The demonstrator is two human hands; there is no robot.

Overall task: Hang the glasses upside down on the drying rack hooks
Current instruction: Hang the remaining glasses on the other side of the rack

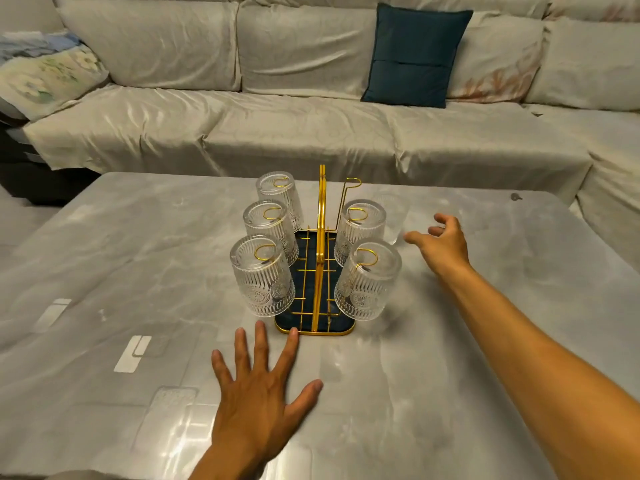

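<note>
The sofa fills the far side, with a dark cushion on it, and in front spreads the grey desk, on which the rack stands near the middle with its long axis running straight away from the person. Five glasses hang bottom-up on its hooks, three in the left row and two in the right row, so the far right hook alone stands bare. The last glass stands on the desk just beyond and to the right of the rack, close behind the right row and near that bare hook; its own axis looks upright, though I cannot tell whether its mouth is up or down. The right hand is much the nearer, reaching forward with fingers spread wide and empty, the tips close to the glass but apart from it, so the coming grasp seems to fall to this hand from the right. The left hand lies flat and splayed on the desk, holding nothing, its forefinger just touching the rack's near rim. The last glass is pale and washed out against the desk, partly hidden behind a hanging glass, and its edges are hard to make out
</note>
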